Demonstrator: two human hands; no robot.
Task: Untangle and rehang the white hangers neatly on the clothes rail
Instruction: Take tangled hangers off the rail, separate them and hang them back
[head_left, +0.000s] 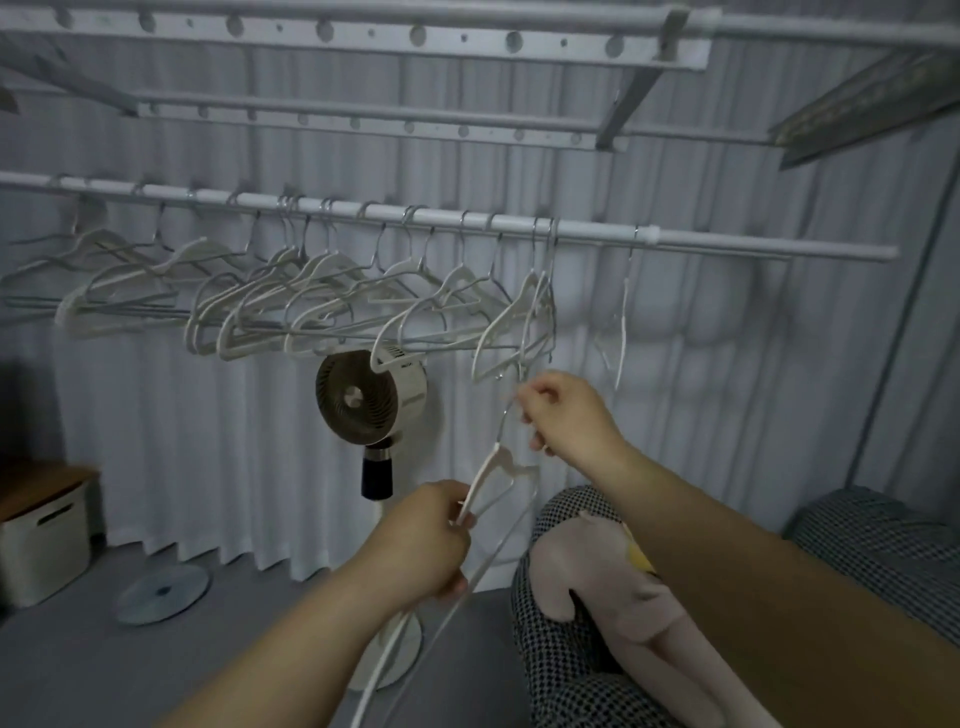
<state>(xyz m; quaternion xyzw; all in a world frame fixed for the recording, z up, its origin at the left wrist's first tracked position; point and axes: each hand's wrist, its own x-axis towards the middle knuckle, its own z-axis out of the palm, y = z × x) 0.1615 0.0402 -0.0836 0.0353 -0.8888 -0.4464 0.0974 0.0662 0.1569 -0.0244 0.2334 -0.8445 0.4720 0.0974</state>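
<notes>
Most white hangers (311, 296) are hung on the clothes rail (727, 242); below its right end one unhung hanger (500, 467) is gripped by the left hand (431, 540), its hook pinched by the right hand (566, 421)

Dim, greyish light; pleated white curtains (208, 441) cover the whole back wall down to a grey floor (78, 665). A pedestal fan (363, 400) stands before the curtains, a round grey disc (163, 592) lies flat on the floor to its left, and a white storage box (44, 545) with a wooden top sits at far left. Black-and-white checked upholstery (883, 535) at right carries a pale plush toy (597, 571); a perforated overhead drying rack (363, 36) spans the top.
</notes>
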